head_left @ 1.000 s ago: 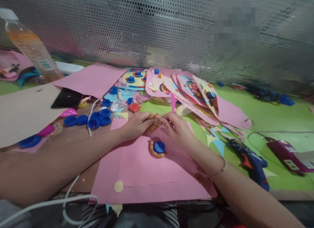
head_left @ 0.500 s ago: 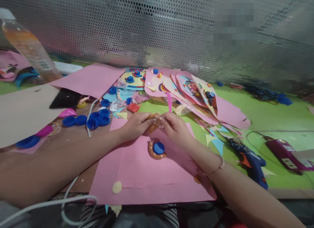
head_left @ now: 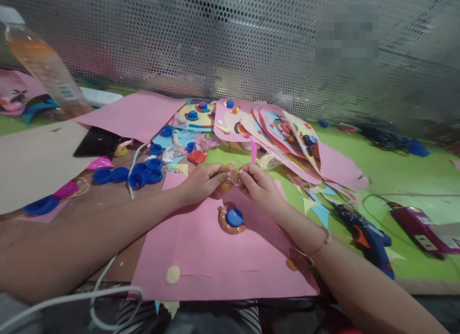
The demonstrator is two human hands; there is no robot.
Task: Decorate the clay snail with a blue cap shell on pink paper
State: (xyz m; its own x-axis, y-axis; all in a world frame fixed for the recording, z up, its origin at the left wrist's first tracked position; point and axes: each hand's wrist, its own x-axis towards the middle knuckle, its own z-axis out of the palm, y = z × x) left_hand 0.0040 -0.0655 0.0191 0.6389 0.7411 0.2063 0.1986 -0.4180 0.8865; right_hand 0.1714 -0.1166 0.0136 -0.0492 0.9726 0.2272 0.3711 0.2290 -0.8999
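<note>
Above a pink sheet [head_left: 201, 257], my left hand [head_left: 201, 183] pinches a small clear packet with brown material [head_left: 227, 179]. My right hand [head_left: 260, 183] grips the packet's right edge between thumb and fingers. Just below the hands, a curved brown clay piece [head_left: 227, 224] with small light rings lies on the pink sheet, partly around a blue round cap [head_left: 234, 217]. A pale round dot [head_left: 172, 275] is at the sheet's lower left, and an orange one [head_left: 291, 264] lies near my right forearm.
Blue caps [head_left: 138, 176] and a white cable [head_left: 133, 164] lie left. Decorated pink cut-outs [head_left: 266, 128] are piled behind. A blue glue gun [head_left: 370, 243] and a purple power strip [head_left: 424, 226] lie right. A bottle [head_left: 46, 68] stands at the back left, before a perforated metal panel [head_left: 233, 41].
My right hand has shifted slightly right, and more of the brown packet shows between my hands. The clay piece and cap keep their place on the sheet.
</note>
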